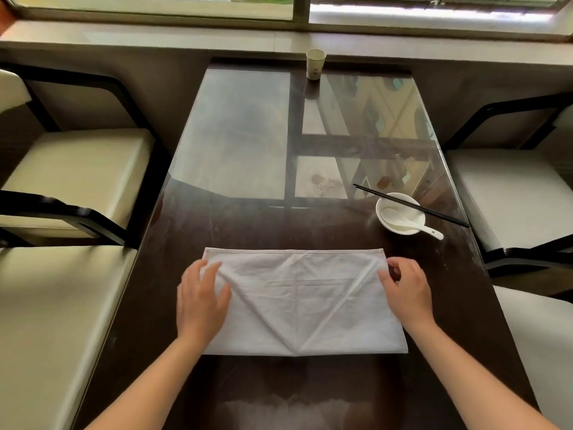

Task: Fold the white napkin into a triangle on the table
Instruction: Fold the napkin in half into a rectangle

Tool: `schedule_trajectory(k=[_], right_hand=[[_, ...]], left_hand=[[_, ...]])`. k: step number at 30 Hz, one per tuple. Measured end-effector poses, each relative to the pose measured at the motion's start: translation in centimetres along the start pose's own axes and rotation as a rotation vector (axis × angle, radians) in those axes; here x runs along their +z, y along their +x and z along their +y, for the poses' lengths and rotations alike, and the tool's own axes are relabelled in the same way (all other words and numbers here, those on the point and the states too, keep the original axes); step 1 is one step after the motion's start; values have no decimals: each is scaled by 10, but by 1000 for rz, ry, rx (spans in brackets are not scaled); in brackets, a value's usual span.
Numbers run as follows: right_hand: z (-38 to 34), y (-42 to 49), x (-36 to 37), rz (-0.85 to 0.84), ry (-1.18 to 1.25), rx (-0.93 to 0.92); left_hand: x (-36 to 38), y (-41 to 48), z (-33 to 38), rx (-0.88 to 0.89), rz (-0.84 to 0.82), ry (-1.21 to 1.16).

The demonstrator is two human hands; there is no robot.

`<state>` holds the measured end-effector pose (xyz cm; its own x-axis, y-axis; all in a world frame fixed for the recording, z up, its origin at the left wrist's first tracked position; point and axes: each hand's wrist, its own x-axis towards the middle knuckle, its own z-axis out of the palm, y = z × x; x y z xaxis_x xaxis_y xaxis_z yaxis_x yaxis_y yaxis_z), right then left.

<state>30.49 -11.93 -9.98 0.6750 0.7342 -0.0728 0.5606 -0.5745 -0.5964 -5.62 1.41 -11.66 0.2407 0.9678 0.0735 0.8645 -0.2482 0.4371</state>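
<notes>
Both forearms reach over the dark glass-topped table (248,218). White napkin (304,302) lies flat as a rectangle near its front edge. Left hand (201,301) rests spread on the cloth; right hand (407,294) pinches its right edge.

A paper cup (315,64) stands by the window. Black chopsticks (410,205) lie across a white bowl (400,213) holding a spoon (409,224). Cream chairs (77,169) flank both sides.

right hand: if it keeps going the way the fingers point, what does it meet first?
The right hand rests at the white napkin's right edge, fingers aimed away from the person and slightly left. Ahead looks like bare table; the bowl sits a bit right of that line, though depth is unclear.
</notes>
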Motion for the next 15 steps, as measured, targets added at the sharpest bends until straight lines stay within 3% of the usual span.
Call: schedule_trajectory(k=[2,6,15], right_hand=[[-1,-30,7,-15,-70,-93],[-10,-81,28,-64,-243,-426],[-23,-137,57,-357,-535,-676]], left_hand=[[4,-26,3,102,-110,75],[16,-62,-1,143,-346,235],[14,-79,-8,117,-415,400]])
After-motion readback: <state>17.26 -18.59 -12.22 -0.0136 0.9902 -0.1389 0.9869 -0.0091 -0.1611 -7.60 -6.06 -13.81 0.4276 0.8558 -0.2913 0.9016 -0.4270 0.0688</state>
